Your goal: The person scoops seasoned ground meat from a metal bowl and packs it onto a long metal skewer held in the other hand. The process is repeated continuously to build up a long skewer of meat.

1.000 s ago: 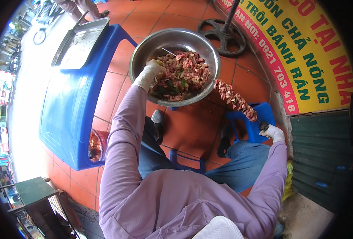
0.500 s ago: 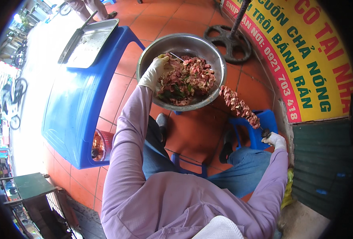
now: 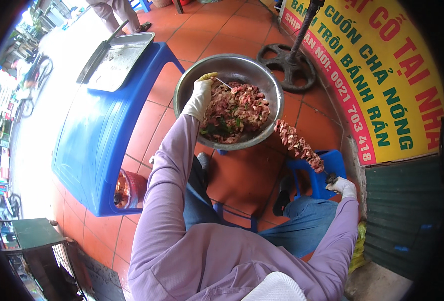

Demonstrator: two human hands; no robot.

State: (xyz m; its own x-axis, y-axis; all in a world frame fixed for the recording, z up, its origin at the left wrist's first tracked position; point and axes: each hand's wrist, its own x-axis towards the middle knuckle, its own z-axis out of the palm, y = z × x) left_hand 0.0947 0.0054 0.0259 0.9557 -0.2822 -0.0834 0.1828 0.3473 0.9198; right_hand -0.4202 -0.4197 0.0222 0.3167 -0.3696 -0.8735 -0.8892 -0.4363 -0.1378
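My gloved left hand [image 3: 200,98] is inside a round metal bowl [image 3: 277,108], at its left side. Its fingers curl at the bare tip of a metal skewer [image 3: 224,84]; what they grip is hidden. Chopped raw meat [image 3: 238,113] with green leaf pieces fills much of the bowl. My gloved right hand [image 3: 344,187] is closed around the dark handle end [image 3: 331,179] of the skewer, out to the right. Packed meat pieces [image 3: 299,145] cover the skewer between the bowl's rim and that hand, and it slants up across the bowl.
A blue plastic table [image 3: 99,135] at left carries a metal tray [image 3: 119,62] with a long-handled tool. Below it stands a red basket [image 3: 136,188]. A blue stool [image 3: 332,163] is near my right hand. A round metal base [image 3: 287,65] and a yellow sign [image 3: 377,65] stand beyond.
My left hand has shifted slightly to the right within the bowl, its fingers still by the skewer tip. My right hand keeps its grip on the handle. The whole view has tilted a little.
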